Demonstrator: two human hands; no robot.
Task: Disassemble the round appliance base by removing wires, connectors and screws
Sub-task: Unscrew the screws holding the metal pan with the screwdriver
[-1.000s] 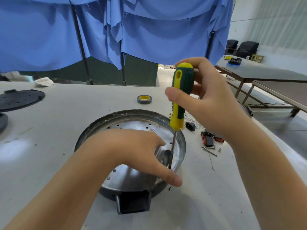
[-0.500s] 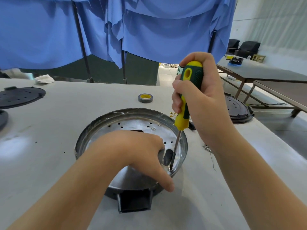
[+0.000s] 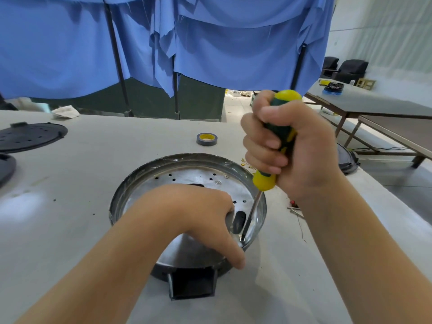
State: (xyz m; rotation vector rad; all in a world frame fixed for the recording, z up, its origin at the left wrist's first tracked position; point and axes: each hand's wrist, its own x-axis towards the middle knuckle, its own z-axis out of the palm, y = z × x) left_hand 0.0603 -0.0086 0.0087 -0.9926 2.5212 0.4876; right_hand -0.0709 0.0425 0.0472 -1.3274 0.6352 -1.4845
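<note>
Screw-removal step. Round appliance base (image 3: 187, 174) sits mid-table (image 3: 117, 164). Left hand (image 3: 198, 211) curls over its rim at about 4 o'clock, bracing it. Right hand (image 3: 287, 146) fists the screwdriver (image 3: 264, 181), tip on a screw (image 3: 242, 240) near that rim. Next, likely: press down, turn, lift the screw out.

The right hand (image 3: 288, 146) is raised, its fingers wrapped in a fist with the thumb across the top, and the bare forearm runs down to the lower right. The left hand (image 3: 198, 211) lies lower, palm down, thumb stretched toward the near side, its bare forearm reaching in from the lower left.
</note>
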